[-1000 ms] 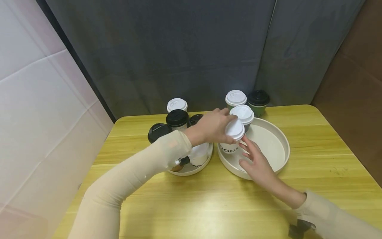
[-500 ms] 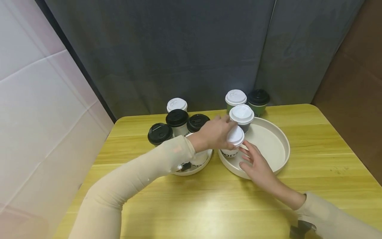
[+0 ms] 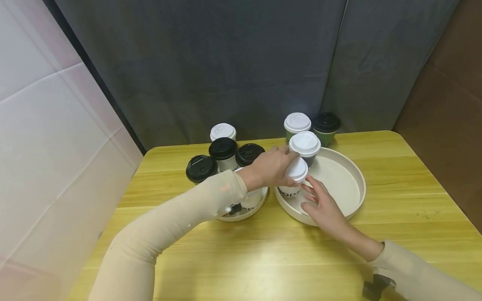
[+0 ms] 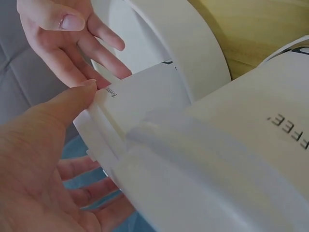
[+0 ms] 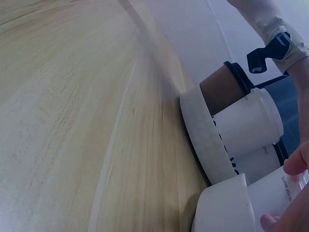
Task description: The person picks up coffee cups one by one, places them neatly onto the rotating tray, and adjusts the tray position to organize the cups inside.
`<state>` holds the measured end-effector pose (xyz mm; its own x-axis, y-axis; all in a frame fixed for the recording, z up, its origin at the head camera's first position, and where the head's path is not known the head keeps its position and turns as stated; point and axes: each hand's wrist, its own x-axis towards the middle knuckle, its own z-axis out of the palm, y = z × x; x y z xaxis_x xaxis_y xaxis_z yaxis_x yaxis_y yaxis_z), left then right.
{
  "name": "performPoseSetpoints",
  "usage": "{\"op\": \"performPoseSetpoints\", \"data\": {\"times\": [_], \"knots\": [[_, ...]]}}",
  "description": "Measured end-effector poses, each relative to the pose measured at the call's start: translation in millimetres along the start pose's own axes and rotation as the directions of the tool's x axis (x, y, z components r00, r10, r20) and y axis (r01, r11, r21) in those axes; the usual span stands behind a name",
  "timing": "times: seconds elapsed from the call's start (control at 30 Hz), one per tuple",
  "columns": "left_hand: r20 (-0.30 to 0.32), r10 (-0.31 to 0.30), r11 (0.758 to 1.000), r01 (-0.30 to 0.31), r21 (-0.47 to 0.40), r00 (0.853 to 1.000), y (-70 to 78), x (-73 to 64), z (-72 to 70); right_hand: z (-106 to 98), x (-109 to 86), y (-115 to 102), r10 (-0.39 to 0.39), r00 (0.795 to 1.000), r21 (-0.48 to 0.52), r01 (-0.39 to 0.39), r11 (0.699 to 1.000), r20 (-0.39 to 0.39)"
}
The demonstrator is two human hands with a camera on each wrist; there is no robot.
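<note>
My left hand (image 3: 273,167) grips a white paper cup (image 4: 145,92) with a white lid (image 3: 297,170) by its upper part, thumb on the near side in the left wrist view. The cup stands at the left side of the right-hand round tray (image 3: 344,182); whether its base rests on the tray floor is hidden. My right hand (image 3: 327,211) is at the cup's right side, fingers extended and spread, fingertips at or just beside the wall. A dark grey cup with a white lid (image 3: 305,144) stands directly behind the held cup.
A second round tray (image 3: 241,217) at the left bears several cups, partly hidden by my left arm. Among them are black-lidded cups (image 3: 201,168). Behind are a white-lidded cup (image 3: 223,132) and two green cups, one with a black lid (image 3: 326,122). A grey curtain (image 3: 211,62) backs the table.
The held cup has moved slightly toward me and down at the tray's left side, with my left hand. Over the last half second, both hands have stayed nearly still.
</note>
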<state>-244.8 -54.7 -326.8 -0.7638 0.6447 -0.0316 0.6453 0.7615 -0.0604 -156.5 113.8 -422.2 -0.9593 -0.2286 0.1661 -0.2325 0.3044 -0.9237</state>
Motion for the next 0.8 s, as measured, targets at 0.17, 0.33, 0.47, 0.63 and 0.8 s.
{"op": "performPoseSetpoints", "data": {"times": [0.17,0.33,0.47,0.63,0.8], "knots": [[0.006,-0.024,1.000,0.024,-0.003,1.000,0.8,-0.5,0.4,-0.8,1.0,-1.9,0.007,1.000,-0.011,-0.007,1.000,0.000],[0.026,-0.070,0.997,0.070,0.019,0.997,2.8,-1.8,-0.5,-2.1,0.8,-2.6,0.004,1.000,-0.025,-0.004,1.000,0.008],[0.034,-0.093,0.995,0.092,0.032,0.995,3.4,-4.6,-3.9,-8.1,1.2,-1.8,0.020,1.000,-0.041,-0.019,0.999,0.015],[-0.061,-0.054,0.998,0.056,0.042,0.997,6.5,-12.3,-13.4,-28.6,3.4,1.3,-0.010,1.000,-0.135,0.012,0.991,0.015],[-0.201,0.030,0.999,-0.022,0.046,0.979,20.1,-29.5,-27.2,-63.0,6.1,11.4,-0.176,0.984,-0.411,0.167,0.896,0.018]]}}
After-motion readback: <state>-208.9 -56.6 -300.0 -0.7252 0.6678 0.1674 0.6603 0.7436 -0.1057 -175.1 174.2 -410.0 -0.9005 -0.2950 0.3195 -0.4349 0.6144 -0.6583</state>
